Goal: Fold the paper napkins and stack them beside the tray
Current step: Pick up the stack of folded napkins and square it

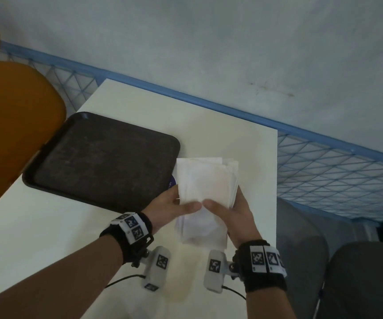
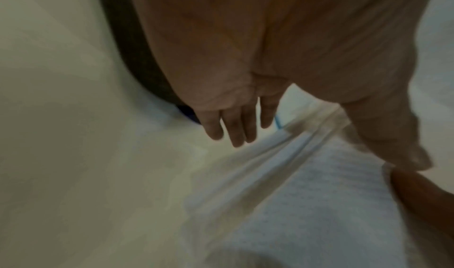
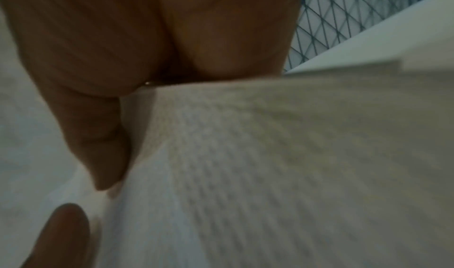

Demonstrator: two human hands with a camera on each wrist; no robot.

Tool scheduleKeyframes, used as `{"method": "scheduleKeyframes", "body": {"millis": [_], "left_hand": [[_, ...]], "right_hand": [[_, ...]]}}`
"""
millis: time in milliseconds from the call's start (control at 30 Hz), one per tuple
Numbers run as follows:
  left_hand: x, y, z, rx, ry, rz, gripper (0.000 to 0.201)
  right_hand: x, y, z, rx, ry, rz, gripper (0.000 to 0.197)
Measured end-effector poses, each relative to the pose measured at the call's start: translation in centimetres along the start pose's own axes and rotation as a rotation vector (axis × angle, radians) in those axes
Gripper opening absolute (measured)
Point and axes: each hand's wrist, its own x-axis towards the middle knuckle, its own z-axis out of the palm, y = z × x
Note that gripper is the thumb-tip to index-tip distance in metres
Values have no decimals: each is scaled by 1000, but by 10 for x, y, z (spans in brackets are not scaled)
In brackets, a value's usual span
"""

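Note:
White paper napkins (image 1: 205, 178), several layers thick, lie just right of the dark tray (image 1: 47, 166) on the white table (image 1: 243, 134). My left hand (image 1: 179, 203) grips their left edge and my right hand (image 1: 228, 209) grips their right edge. Both thumbs lie on top and nearly meet in the middle. In the left wrist view the left fingers (image 2: 233, 130) stretch straight along the napkins (image 2: 319, 185), with the thumb on top. In the right wrist view the right thumb (image 3: 103, 146) presses the embossed napkins (image 3: 258, 165), and the right fingers are hidden behind them.
A small purple object (image 1: 172, 182) peeks out between the tray and the napkins. Orange chair seats (image 1: 13, 134) stand at the left, grey chairs (image 1: 347, 272) at the right. A blue mesh fence (image 1: 335, 176) runs behind the table, whose right edge is close to the napkins.

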Motion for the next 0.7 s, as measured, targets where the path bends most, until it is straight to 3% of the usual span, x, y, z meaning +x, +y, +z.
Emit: {"method": "scheduleKeyframes", "body": {"millis": [100,167,300,400,467,567,700], "left_hand": [[-26,15,-11,-49,-96,126,53],[-37,14,-21,-54,-90,158,51],[-60,5,-58,-80,74,215,38],[-78,1,-94,-188,137,251,39],[-87,0,-116,-224,167,268,43],[-98,2,-145,-244,182,305,44],[-112,9,-175,-272,183,345,39]], "right_hand": [[-16,-14,26,78,-32,-42,62],[-18,-22,48,65,-33,-38,61],[-29,-41,101,-27,-10,-123,65],[-37,-55,137,-170,154,-253,72],[-39,-60,161,-319,298,-407,55],[-45,-68,194,-436,404,-625,31],[-52,-85,231,-497,456,-747,20]]}}
